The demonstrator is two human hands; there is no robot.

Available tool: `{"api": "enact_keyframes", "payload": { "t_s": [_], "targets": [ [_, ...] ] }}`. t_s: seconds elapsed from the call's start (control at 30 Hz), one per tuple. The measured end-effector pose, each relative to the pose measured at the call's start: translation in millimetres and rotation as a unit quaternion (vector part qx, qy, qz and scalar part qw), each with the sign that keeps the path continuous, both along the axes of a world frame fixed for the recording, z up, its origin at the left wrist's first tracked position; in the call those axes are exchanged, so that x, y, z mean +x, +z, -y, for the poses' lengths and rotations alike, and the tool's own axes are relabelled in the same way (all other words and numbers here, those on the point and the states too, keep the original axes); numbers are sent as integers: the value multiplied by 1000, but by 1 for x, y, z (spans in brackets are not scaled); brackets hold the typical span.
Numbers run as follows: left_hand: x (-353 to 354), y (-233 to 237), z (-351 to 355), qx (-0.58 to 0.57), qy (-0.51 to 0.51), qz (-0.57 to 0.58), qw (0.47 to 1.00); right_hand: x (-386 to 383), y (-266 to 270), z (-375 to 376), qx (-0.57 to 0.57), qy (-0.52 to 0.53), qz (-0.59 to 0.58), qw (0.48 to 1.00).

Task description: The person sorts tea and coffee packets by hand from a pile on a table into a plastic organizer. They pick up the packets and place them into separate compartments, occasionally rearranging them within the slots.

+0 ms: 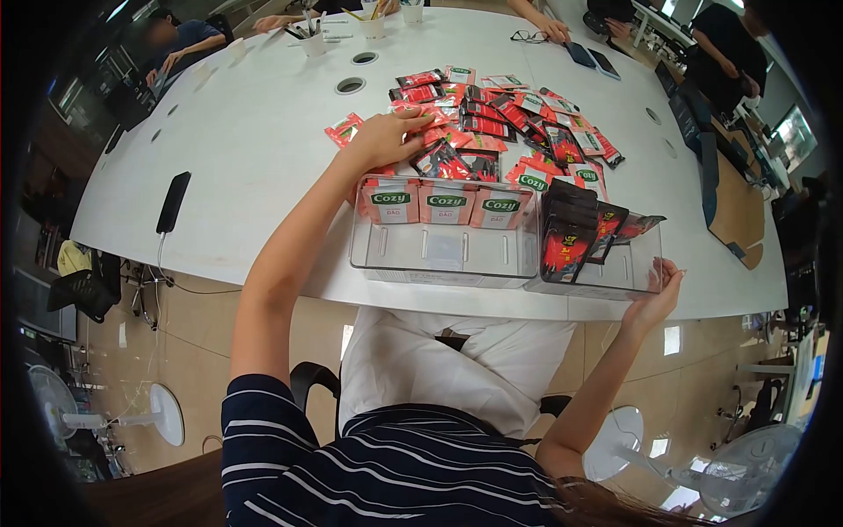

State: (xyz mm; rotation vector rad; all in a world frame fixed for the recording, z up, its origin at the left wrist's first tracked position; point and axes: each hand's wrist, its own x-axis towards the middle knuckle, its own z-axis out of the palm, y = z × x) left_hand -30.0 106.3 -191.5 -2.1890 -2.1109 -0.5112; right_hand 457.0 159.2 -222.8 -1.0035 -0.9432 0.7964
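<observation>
White table (237, 184) curves across most of my view, with a black phone (174, 202) lying toward its left side and a white cable (160, 250) running off the edge from it. Along the far side I can make out cups of pens (313, 44), eyeglasses (529, 37) and two more phones (593, 59), with other people seated or standing around. An opened cardboard box (736, 204) sits at the right.

In the middle lies a loose, overlapping heap of packets (487, 123), some pink-and-white with the Cozy label, others red and black. My wearer's left hand (386, 140) reaches over the heap's left side, fingers spread on the packets; I can't tell whether they pinch one.

Nearer the body, two clear plastic bins stand side by side. Through the walls of the left bin (439, 250) I see Cozy packets (450, 206) in three groups along its far side. The right bin (628, 270) holds black-and-red sachets (569, 246), bunched at its left, some leaning rightward. The right hand (654, 299) touches that bin's right end with curled fingers, though I can't tell how firmly it grips.
</observation>
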Motion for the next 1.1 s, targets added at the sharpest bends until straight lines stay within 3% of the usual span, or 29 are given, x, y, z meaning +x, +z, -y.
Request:
{"api": "enact_keyframes", "payload": {
  "t_s": [0.2,0.3,0.4,0.5,0.6,0.7,0.8,0.97,1.1],
  "targets": [
    [3,15,0,-19,-19,-24,999,2,-2,0,1,8,1,1000],
    [-3,0,-9,82,-27,-28,996,-1,2,1,3,0,3,1000],
    [-6,-1,-10,53,15,23,998,-1,2,1,0,2,3,1000],
    [1,5,-6,102,60,-21,993,1,1,0,3,3,6,1000],
    [4,14,2,207,80,93,971,0,1,0,0,1,3,1000],
    [-10,7,-3,324,85,285,898,2,-2,-2,1,-2,2,1000],
    [-16,13,5,348,67,423,834,1,-1,-1,1,-7,4,1000],
    [-19,24,24,403,75,531,741,2,-4,-1,6,-17,14,1000],
    [-24,25,41,399,79,674,617,2,-6,-1,30,-56,28,998]
  ]
}}
